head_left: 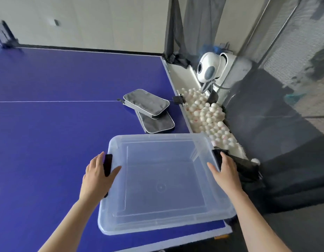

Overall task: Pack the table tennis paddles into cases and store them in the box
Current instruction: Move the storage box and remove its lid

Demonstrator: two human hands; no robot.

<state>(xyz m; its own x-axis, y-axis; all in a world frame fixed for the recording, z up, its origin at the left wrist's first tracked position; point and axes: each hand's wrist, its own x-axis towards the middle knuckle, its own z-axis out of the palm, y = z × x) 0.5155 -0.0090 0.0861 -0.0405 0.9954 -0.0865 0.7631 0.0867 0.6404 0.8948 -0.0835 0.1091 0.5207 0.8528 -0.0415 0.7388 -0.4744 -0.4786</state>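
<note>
Item: clear rectangular plastic box point(157, 138), standing empty at the near right corner of the blue worktop point(57, 133), placed, we judge, to receive cases. Left hand point(98, 174) at its 9 o'clock side, right hand point(225, 172) at 3 o'clock. The fingers point(95, 161) lie straight against the black side latches point(108, 164) with thumbs over the rim, steadying, not clamping. Two grey zipped fabric paddle cases point(146, 103) lie stacked askew at the box's 12 o'clock, not yet stored. Paddles unseen; we cannot tell whether the cases are filled.

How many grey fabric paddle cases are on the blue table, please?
2: the upper grey case overlaps the lower grey case, beyond the clear plastic box.
</note>
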